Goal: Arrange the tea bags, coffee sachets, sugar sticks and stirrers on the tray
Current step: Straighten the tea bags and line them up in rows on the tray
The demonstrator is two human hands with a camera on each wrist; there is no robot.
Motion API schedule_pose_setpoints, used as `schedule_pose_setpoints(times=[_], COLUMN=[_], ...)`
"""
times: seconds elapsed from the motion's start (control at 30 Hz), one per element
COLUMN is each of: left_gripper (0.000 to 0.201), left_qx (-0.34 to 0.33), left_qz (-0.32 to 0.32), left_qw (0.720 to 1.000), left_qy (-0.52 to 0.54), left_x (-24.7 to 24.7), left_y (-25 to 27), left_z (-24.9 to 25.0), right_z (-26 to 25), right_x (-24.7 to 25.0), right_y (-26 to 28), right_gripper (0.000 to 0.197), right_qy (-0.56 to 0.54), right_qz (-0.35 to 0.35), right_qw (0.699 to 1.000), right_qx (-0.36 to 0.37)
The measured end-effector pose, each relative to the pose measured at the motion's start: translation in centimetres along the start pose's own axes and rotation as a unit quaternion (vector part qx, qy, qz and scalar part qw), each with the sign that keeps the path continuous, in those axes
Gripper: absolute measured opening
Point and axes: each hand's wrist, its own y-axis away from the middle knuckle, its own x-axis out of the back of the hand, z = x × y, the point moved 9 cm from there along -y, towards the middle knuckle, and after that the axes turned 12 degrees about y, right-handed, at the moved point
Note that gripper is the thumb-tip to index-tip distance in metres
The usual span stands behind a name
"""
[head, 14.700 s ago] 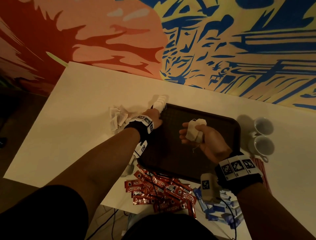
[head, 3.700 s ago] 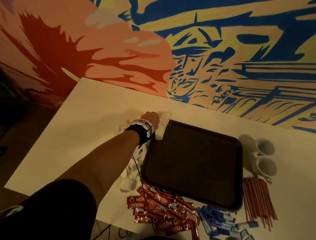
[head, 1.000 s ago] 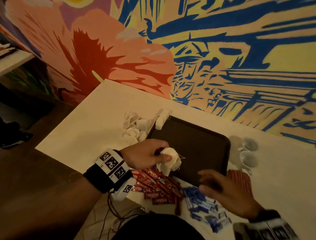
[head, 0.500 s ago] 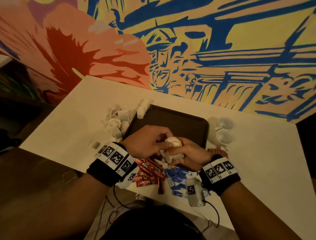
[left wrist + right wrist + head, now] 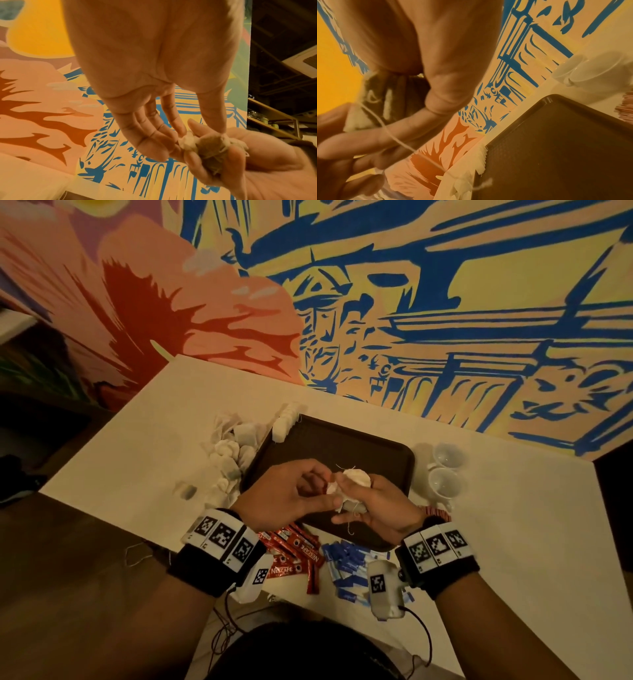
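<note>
Both hands hover over the near part of the dark brown tray point(image 5: 342, 440). My right hand point(image 5: 352, 501) cups a small bunch of white tea bags point(image 5: 354, 477) with loose strings. My left hand point(image 5: 329, 491) meets it, thumb and forefinger pinching the top of the bunch point(image 5: 209, 147). In the right wrist view a string point(image 5: 393, 139) hangs from the tea bags point(image 5: 385, 94). A short row of tea bags point(image 5: 286, 422) stands at the tray's far left corner. Red coffee sachets point(image 5: 294, 553), blue sugar sticks point(image 5: 346, 563) and red stirrers point(image 5: 435, 511) lie on the table.
A loose heap of tea bags point(image 5: 233, 453) lies left of the tray. Two white cups point(image 5: 445, 484) stand at its right side. The white table point(image 5: 154, 440) meets a painted wall at the back, and its near edge lies just past the sachets.
One second ago my left hand alone held the bunch near the sachets. My right hand has come in and taken it, and both hands now work it over the tray.
</note>
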Motion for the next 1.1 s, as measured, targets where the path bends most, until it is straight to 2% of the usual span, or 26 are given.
schedule_pose_setpoints(times=[0.17,0.4,0.5,0.6,0.67,0.73,0.8,0.87,0.97,1.1], left_gripper=[0.039,0.007,0.011,0.012,0.013,0.017,0.023,0.031,0.028,0.01], left_qx=[-0.007,-0.042,-0.038,-0.02,-0.013,-0.015,-0.017,-0.011,-0.029,-0.053], left_qz=[0.009,0.01,0.029,0.06,0.057,0.027,-0.012,-0.034,-0.018,0.008], left_qw=[1.0,0.999,0.999,0.996,0.994,0.992,0.99,0.994,0.999,0.996], left_qy=[0.021,0.003,0.015,0.06,0.093,0.124,0.141,0.101,0.027,0.069], left_x=[-0.2,-0.2,0.3,1.1,1.3,1.0,0.5,0.5,1.2,2.5], left_y=[-0.6,-1.4,-1.4,-1.4,-1.4,-1.3,-1.2,-1.2,-1.7,-2.7], left_z=[0.6,1.1,0.6,0.0,0.0,0.3,0.6,0.3,0.0,-0.1], right_z=[-0.7,-0.9,-1.0,-1.0,-1.2,-1.4,-1.6,-1.8,-2.4,-2.9], right_x=[-0.1,-0.1,-0.1,-0.1,-0.2,-0.1,-0.1,-0.2,-0.5,-1.0], right_y=[-0.5,-0.7,-0.5,-0.4,-0.5,-0.7,-1.0,-1.3,-1.7,-2.2], right_gripper=[0.036,0.057,0.053,0.039,0.03,0.033,0.045,0.053,0.056,0.051], right_qy=[-0.006,-0.025,-0.034,-0.044,-0.041,-0.034,-0.027,-0.018,-0.003,-0.008], right_qz=[0.013,0.018,-0.002,-0.012,-0.01,0.002,0.019,0.034,0.04,0.037], right_qw=[1.0,0.999,0.999,0.998,0.998,0.998,0.998,0.998,0.998,0.998], right_qx=[0.024,0.038,0.041,0.041,0.04,0.043,0.047,0.046,0.044,0.04])
